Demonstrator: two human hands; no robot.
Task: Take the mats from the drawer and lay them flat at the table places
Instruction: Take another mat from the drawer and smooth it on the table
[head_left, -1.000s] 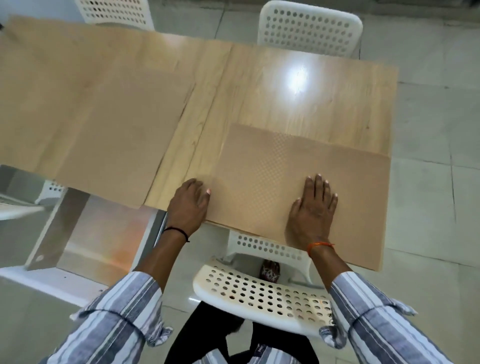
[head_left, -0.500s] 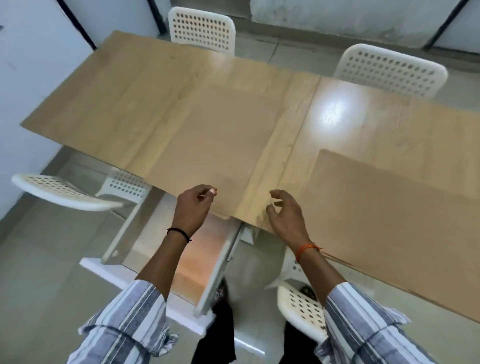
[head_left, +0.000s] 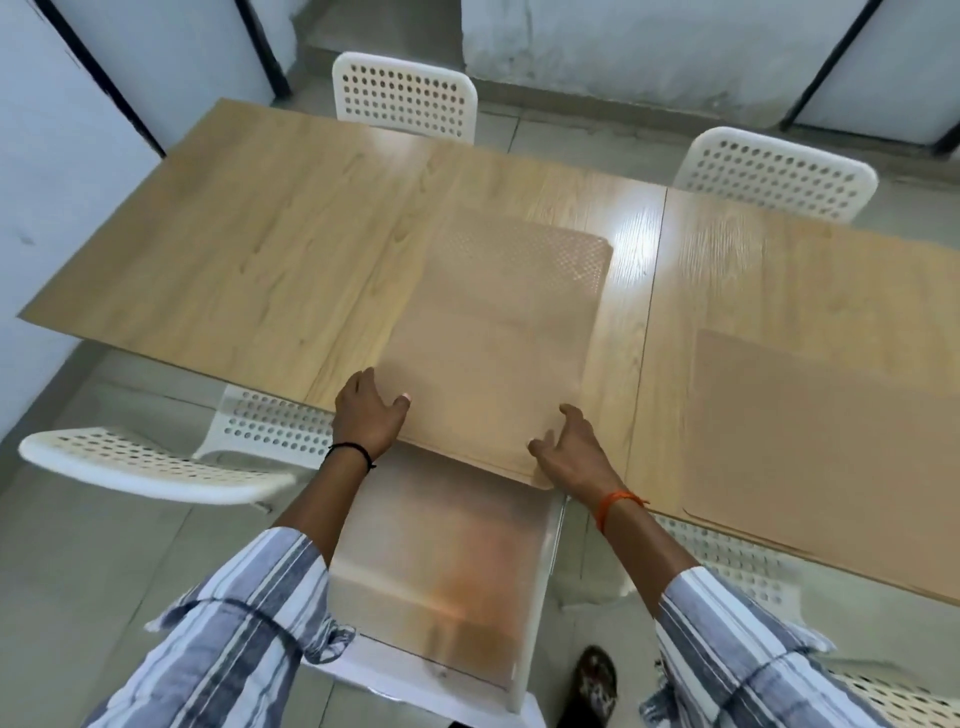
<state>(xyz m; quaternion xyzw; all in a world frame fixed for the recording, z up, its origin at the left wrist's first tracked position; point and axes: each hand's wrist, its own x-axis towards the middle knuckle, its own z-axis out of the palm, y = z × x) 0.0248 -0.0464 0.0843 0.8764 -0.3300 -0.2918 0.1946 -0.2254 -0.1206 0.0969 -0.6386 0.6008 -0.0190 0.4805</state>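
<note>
Both hands, left (head_left: 366, 415) and right (head_left: 569, 454), lay spread at the mat's (head_left: 498, 343) near corners, and since it overhung the table (head_left: 234, 249) edge, a careless tug might have dropped it.

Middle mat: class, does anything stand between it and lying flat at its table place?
Nothing visible does. The middle mat lies on bare table; its near edge overhangs the open drawer, with both hands at that edge.
</note>
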